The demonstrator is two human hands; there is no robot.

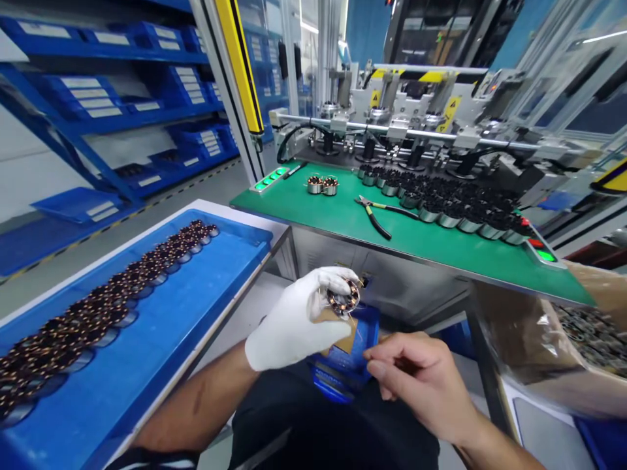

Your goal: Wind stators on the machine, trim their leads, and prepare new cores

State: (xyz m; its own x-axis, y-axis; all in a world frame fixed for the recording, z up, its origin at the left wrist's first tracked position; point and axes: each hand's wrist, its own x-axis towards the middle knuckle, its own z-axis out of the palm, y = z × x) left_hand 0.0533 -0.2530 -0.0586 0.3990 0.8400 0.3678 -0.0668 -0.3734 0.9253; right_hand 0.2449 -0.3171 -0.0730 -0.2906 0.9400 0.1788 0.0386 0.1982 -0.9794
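Observation:
My left hand (pixel 294 326), in a white glove, grips a wound motor stator (pixel 344 299) with copper coils and thin wire ends sticking out. The stator is tilted, its coil side toward me. My bare right hand (pixel 421 378) is just to the right and lower, apart from the stator. Its thumb and forefinger are pinched together; anything between them is too small to make out. Under both hands is a blue bin (pixel 365 333) with a brown piece of cardboard (pixel 349 341) in it.
On the green worktop (pixel 304 212) are two wound stators (pixel 322 186), cutting pliers (pixel 379 225) and rows of black-topped stators (pixel 441 202). Machinery (pixel 392 130) stands behind. At left, a blue tray (pixel 196 287) holds rows of wound stators (pixel 112 300). A cardboard box (pixel 533 346) is at right.

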